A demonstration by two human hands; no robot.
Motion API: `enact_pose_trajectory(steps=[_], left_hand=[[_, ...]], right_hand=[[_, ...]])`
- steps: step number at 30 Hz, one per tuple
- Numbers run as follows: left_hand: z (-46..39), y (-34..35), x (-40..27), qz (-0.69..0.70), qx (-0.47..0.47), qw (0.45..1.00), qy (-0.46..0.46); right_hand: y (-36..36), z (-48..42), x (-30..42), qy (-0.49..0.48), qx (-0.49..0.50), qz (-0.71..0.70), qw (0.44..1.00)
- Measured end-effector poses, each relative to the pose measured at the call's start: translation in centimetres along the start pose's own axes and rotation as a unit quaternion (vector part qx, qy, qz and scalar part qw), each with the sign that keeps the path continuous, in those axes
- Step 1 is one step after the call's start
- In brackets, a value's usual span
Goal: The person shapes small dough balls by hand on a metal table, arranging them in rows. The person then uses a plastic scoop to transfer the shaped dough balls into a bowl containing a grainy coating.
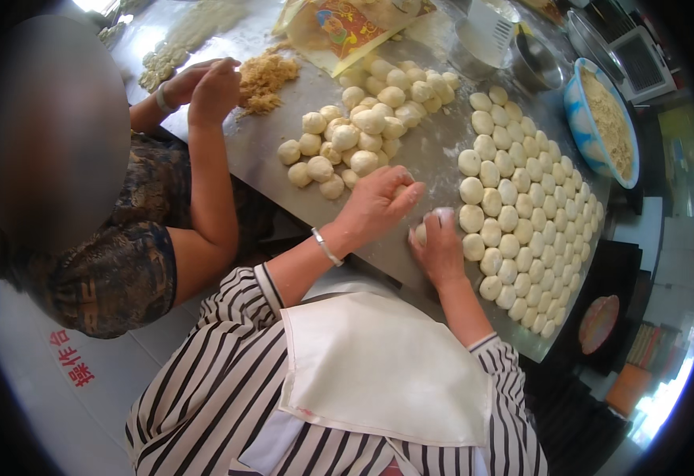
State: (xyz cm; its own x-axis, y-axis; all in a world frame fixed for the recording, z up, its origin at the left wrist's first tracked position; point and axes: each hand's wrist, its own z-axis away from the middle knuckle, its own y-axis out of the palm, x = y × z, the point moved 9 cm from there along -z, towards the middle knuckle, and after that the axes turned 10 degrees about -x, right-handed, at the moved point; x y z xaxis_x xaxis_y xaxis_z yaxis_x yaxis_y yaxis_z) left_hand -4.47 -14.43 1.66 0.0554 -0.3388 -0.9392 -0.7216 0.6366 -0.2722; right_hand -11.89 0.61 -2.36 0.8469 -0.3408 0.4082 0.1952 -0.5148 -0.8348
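My left hand [382, 199] is curled around a pale dough ball [402, 190], partly hidden by the fingers, beside the pile. Nearer the table edge, my right hand [440, 247] cups another dough ball [421, 233] against the steel table [382, 247]. Round dough balls [345, 137] lie heaped ahead of my left hand. To the right of my right hand, flattened dough rounds [507, 217] stand in close rows.
At the left, a co-worker's hands [207, 89] are raised beside a crumbly tan filling [266, 77]. A printed plastic bag [353, 30] lies at the back. Metal bowls [534, 62] and a blue-and-white basin [574, 113] of tan powder stand at the back right.
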Motion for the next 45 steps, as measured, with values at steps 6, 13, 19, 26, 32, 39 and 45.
enact_pose_trajectory(steps=[6,13,19,26,32,39,45], left_hand=[[1.1,5.4,1.8,-0.244,0.080,0.963,0.075],[2.8,5.2,2.0,-0.288,0.099,0.944,0.127],[5.0,4.3,1.7,-0.352,0.134,0.914,0.148],[5.4,5.6,-0.4,-0.375,0.138,0.884,0.243],[5.9,7.4,2.5,-0.406,0.190,0.855,0.261],[5.1,7.3,2.3,-0.384,0.206,0.867,0.241],[3.5,2.4,-0.2,-0.331,0.150,0.932,0.015]], right_hand=[[-3.9,6.0,-1.8,0.074,-0.020,0.009,0.997],[-4.0,7.0,-0.2,-0.017,-0.053,0.054,0.997],[-3.2,7.5,-0.6,0.017,0.065,0.131,0.989],[-4.3,5.6,2.3,-0.060,0.072,0.067,0.993],[-1.3,6.6,1.5,-0.053,0.149,0.084,0.984],[-1.1,6.2,0.9,-0.058,0.124,0.055,0.989],[-5.2,5.9,-0.7,0.038,0.076,-0.001,0.996]])
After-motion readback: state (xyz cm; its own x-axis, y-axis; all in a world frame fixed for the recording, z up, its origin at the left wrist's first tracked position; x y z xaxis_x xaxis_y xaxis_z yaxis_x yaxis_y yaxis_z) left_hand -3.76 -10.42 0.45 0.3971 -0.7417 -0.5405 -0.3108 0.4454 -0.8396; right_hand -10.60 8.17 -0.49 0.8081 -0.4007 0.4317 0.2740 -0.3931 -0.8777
